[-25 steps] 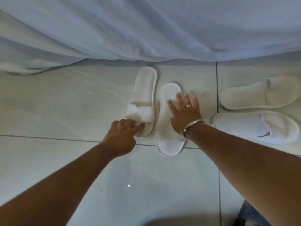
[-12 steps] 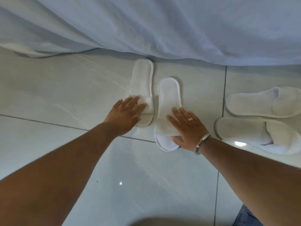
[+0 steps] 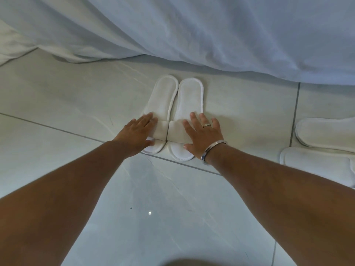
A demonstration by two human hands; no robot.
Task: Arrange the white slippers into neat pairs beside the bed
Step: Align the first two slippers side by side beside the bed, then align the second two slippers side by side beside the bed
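Note:
Two white slippers lie side by side on the floor tiles, heels toward the bed, edges touching. My left hand (image 3: 137,134) rests flat on the strap side of the left slipper (image 3: 164,98), fingers spread. My right hand (image 3: 202,136), with a ring and a metal bracelet, lies flat on the strap of the right slipper (image 3: 191,96). Neither hand grips anything. A second pair of white slippers (image 3: 326,133) lies sideways at the right edge, partly cut off by the frame.
The white bed sheet (image 3: 192,35) hangs down across the whole top of the view, just beyond the slippers' heels. Pale glossy floor tiles (image 3: 76,96) with grey grout lines spread to the left and toward me.
The right slipper has slid up and left against the left slipper, so both now line up. Both hands have flattened onto the straps.

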